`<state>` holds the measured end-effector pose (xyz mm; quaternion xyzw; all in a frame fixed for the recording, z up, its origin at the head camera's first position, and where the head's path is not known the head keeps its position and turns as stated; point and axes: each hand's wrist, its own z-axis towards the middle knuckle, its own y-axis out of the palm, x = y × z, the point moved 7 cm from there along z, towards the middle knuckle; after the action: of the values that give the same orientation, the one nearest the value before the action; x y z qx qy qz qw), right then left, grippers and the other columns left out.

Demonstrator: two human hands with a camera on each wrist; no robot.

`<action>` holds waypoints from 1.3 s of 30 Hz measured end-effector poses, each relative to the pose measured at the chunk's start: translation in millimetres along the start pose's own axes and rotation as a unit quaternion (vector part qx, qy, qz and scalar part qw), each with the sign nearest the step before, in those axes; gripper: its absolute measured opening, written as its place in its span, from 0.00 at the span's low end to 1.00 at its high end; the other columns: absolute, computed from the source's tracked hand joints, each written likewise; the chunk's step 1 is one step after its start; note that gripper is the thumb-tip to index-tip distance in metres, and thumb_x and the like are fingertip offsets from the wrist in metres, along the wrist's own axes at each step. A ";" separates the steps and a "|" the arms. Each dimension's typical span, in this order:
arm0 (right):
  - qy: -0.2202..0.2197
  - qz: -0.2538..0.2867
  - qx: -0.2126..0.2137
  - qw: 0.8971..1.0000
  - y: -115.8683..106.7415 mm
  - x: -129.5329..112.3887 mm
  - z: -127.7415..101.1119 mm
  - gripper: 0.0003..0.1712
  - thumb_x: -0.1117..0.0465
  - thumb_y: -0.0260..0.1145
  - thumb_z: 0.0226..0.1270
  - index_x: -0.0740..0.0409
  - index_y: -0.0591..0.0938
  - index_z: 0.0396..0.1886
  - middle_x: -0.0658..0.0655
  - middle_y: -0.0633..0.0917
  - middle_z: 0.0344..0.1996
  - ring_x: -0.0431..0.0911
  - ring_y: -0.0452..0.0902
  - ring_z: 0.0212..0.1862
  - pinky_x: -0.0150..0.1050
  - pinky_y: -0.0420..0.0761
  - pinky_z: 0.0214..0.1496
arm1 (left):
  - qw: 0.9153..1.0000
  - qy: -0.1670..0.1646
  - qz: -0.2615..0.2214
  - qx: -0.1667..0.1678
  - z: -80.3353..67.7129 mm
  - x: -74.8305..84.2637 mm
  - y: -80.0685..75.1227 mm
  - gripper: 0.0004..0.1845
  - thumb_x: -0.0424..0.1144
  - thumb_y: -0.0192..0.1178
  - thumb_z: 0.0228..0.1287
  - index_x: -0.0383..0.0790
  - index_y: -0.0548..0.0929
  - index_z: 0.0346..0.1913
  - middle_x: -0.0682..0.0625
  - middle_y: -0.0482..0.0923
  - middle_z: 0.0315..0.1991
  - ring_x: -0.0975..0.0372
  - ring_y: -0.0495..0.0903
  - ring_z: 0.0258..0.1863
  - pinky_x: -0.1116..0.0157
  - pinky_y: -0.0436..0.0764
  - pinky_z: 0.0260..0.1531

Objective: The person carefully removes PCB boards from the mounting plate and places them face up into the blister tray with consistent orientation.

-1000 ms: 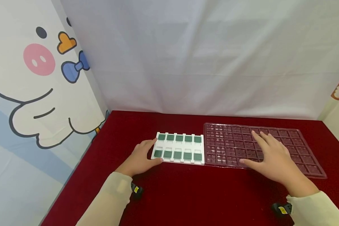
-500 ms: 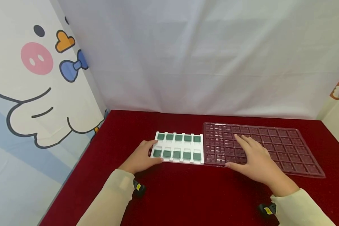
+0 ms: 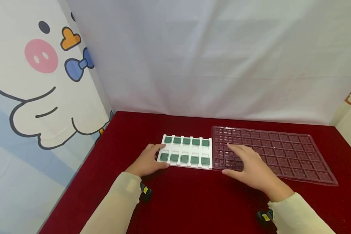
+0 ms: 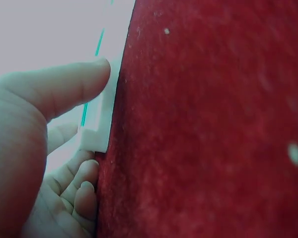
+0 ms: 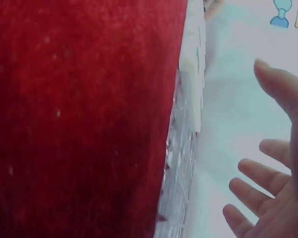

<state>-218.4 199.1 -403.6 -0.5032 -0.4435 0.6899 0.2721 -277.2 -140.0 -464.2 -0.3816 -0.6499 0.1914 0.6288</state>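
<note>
1. Left hand (image 3: 147, 161) at the left end of the white tray (image 3: 187, 151); thumb on the near-left corner, fingers curled against the end wall, gripping it (wrist view confirmed thumb (image 4: 64, 87) on the tray edge (image 4: 97, 126), fingers tucked below).
2. White tray flat on the red tablecloth (image 3: 193, 201), left of centre; ten green squares (image 3: 184, 159) seated in two rows of five.
3. Right hand (image 3: 248, 165) spread above the left part of the clear compartment tray (image 3: 283, 152), fingers apart and straight, gripping nothing. Contact with the tray not determinable; wrist view showed open fingers (image 5: 260, 181) off to the side of the clear tray's edge (image 5: 179, 163).
4. Clear tray flat on the cloth, just right of the white tray, edges touching or nearly so, stretching toward the right side.
5. White curtain (image 3: 210, 58) behind the far table edge; cartoon panel (image 3: 38, 81) at left.
</note>
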 end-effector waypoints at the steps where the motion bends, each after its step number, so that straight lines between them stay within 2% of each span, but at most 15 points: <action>1: -0.004 0.000 -0.002 1.000 1.9 -1.4 1.4 0.54 0.32 0.73 0.62 0.58 0.68 0.78 0.67 0.70 0.72 0.67 0.61 0.72 0.74 0.55 0.68 | 1.000 0.000 0.000 0.002 0.3 0.5 -0.4 0.43 0.43 0.77 0.58 0.46 0.69 0.76 0.45 0.70 0.60 0.55 0.74 0.51 0.58 0.77 0.51; 10: -0.047 -0.016 -0.012 0.999 17.6 -13.8 15.7 0.43 0.44 0.75 0.66 0.57 0.73 0.75 0.64 0.75 0.68 0.65 0.67 0.70 0.69 0.64 0.67 | 1.000 -0.008 -0.004 0.011 -1.5 0.0 0.3 0.44 0.39 0.78 0.57 0.46 0.69 0.77 0.43 0.68 0.65 0.54 0.73 0.54 0.56 0.77 0.56; 16: -0.063 -0.022 -0.020 0.998 24.9 -19.8 22.3 0.39 0.45 0.74 0.67 0.58 0.75 0.72 0.62 0.77 0.66 0.62 0.70 0.68 0.65 0.67 0.67 | 1.000 -0.010 -0.005 0.009 -1.4 0.2 2.8 0.44 0.39 0.78 0.57 0.46 0.69 0.77 0.43 0.67 0.67 0.54 0.73 0.55 0.56 0.77 0.57; 23: -0.094 -0.021 -0.009 0.995 30.2 -26.3 30.4 0.33 0.48 0.74 0.67 0.58 0.80 0.67 0.59 0.81 0.61 0.58 0.74 0.65 0.60 0.71 0.66 | 1.000 -0.013 -0.003 0.010 -0.9 -0.5 1.9 0.45 0.40 0.78 0.56 0.47 0.69 0.77 0.43 0.67 0.66 0.54 0.72 0.55 0.55 0.76 0.58; 30: -0.087 0.039 -0.007 0.995 37.0 -24.0 36.2 0.27 0.54 0.75 0.68 0.54 0.83 0.64 0.56 0.83 0.59 0.55 0.78 0.60 0.58 0.76 0.61 | 1.000 -0.013 0.000 0.008 0.8 2.7 0.5 0.45 0.40 0.78 0.56 0.47 0.69 0.77 0.43 0.68 0.66 0.54 0.72 0.55 0.55 0.76 0.57; 34: -0.065 0.086 -0.016 0.994 41.6 -22.8 40.0 0.25 0.56 0.75 0.67 0.54 0.84 0.63 0.54 0.84 0.56 0.48 0.79 0.48 0.51 0.79 0.51 | 1.000 -0.015 0.000 0.009 -0.1 2.8 -0.7 0.46 0.40 0.79 0.56 0.47 0.69 0.77 0.43 0.68 0.67 0.53 0.71 0.56 0.55 0.76 0.57; 39: -0.041 0.125 -0.021 0.991 47.0 -22.5 44.5 0.24 0.57 0.76 0.67 0.54 0.85 0.61 0.50 0.83 0.44 0.44 0.73 0.38 0.44 0.74 0.40 | 1.000 -0.012 0.000 0.010 -1.0 2.1 -0.9 0.45 0.40 0.79 0.56 0.47 0.69 0.77 0.43 0.68 0.67 0.54 0.71 0.56 0.55 0.76 0.57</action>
<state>-249.0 144.1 -430.6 -0.5321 -0.4023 0.7289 0.1544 -276.2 -139.3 -462.0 -0.3727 -0.6555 0.2030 0.6247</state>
